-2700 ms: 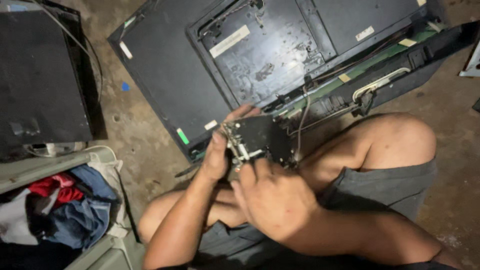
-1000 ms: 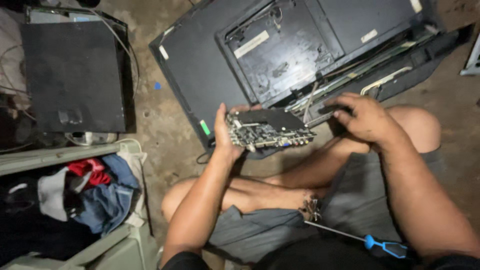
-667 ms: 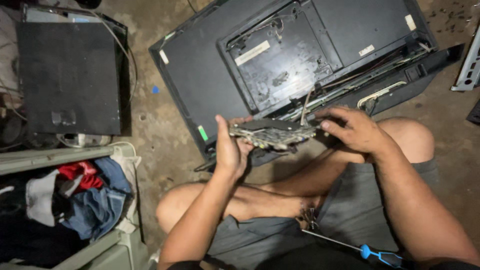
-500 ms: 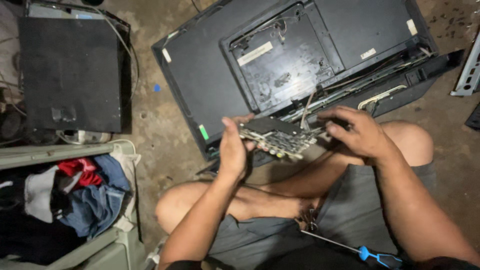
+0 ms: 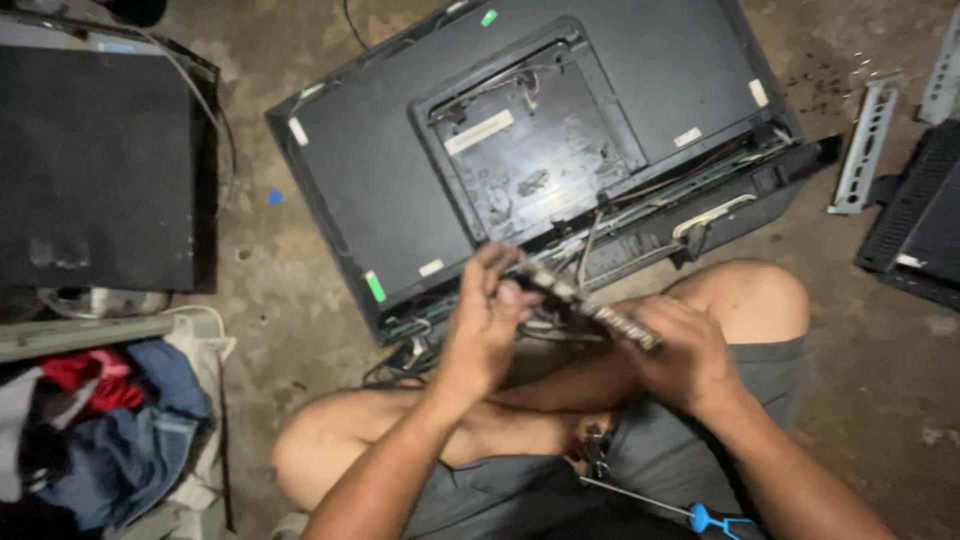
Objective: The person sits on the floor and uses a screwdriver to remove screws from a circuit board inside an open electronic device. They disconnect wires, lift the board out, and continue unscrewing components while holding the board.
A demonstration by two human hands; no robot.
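Observation:
I sit cross-legged on the floor. Both hands hold a circuit board (image 5: 590,305) tilted on edge above my legs. My left hand (image 5: 487,322) grips its left end with the fingers curled over the top. My right hand (image 5: 678,350) holds its right end from below. Thin wires (image 5: 585,245) run from the board up into a flat-screen television (image 5: 400,170) that lies face down in front of me, its back panel opened (image 5: 530,150).
A blue-handled screwdriver (image 5: 700,515) lies on my lap. A black box-shaped device (image 5: 95,160) sits at the far left. A bin of clothes (image 5: 90,430) is at lower left. Grey metal brackets (image 5: 865,145) and a black panel (image 5: 915,225) lie at right.
The circuit board has tipped from nearly flat to standing on edge between my hands. My right hand has slid under its right end. The view has shifted slightly.

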